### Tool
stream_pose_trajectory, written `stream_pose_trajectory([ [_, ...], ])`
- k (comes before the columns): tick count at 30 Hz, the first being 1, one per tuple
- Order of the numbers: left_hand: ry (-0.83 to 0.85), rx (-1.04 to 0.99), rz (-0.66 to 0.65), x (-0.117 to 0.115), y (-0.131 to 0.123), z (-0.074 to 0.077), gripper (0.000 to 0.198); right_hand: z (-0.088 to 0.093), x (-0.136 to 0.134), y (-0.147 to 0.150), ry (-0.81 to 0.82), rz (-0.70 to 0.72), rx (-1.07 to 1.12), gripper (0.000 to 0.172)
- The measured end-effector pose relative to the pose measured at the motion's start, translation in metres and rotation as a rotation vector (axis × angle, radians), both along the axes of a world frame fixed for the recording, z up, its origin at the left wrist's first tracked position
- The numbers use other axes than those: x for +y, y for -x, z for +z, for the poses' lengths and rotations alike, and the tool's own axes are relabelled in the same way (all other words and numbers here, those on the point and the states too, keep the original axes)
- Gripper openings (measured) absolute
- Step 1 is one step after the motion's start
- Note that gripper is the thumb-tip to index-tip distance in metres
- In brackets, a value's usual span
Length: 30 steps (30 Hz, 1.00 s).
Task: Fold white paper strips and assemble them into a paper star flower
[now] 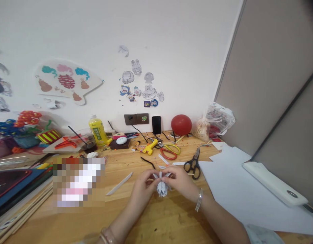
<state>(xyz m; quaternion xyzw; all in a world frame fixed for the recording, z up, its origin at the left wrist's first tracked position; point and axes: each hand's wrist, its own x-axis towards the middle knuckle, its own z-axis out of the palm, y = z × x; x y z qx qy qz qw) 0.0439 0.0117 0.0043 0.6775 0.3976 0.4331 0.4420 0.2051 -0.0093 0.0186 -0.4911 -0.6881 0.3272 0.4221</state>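
Between both hands, just above the wooden table, is a small white folded-paper piece (161, 189) with layered, petal-like points hanging downward. My left hand (146, 181) pinches it from the left with thumb and fingers. From the right, my right hand (178, 178) grips its upper part, fingers closed. The fingertips hide part of the paper. A white paper strip (119, 184) lies to the left of my left hand. Black-handled scissors (194, 165) rest just beyond my right hand, and more short paper strips (163, 160) lie behind the hands.
A yellow glue gun (150, 146), red and yellow rings (171, 151), a red balloon (181, 124) and a phone (156, 125) stand toward the wall. White paper sheets (229, 189) cover the right side. A yellow drink bottle (97, 130) and wooden sticks (31, 210) are at left.
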Motion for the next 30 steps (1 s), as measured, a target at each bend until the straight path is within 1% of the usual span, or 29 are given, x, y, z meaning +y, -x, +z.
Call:
stream_pose_trajectory([
  [4, -0.039, -0.004, 0.038, -0.002, 0.000, 0.002, 0.010, -0.003, -0.001, 0.004, -0.019, -0.065, -0.011, 0.011],
  [7, -0.090, -0.001, 0.056, -0.004, 0.000, 0.005, 0.008, -0.003, -0.002, 0.005, -0.052, -0.084, -0.006, 0.010],
  [10, -0.135, -0.002, 0.066, -0.006, 0.001, 0.007, 0.007, -0.002, -0.003, 0.004, -0.114, -0.068, -0.008, 0.010],
  [14, -0.169, -0.003, 0.045, -0.007, 0.002, 0.007, 0.005, 0.001, -0.005, 0.002, -0.207, -0.048, -0.097, 0.009],
  [21, -0.330, 0.070, 0.015, -0.009, 0.005, 0.009, 0.006, 0.001, -0.005, -0.001, -0.334, -0.041, -0.231, 0.012],
  [25, -0.394, 0.087, 0.004, -0.010, 0.007, 0.011, 0.009, 0.003, -0.006, -0.002, -0.385, -0.021, -0.232, 0.014],
  [30, -0.430, 0.105, -0.042, -0.011, 0.010, 0.015, 0.006, 0.008, -0.008, -0.003, -0.415, 0.044, -0.204, 0.010],
])
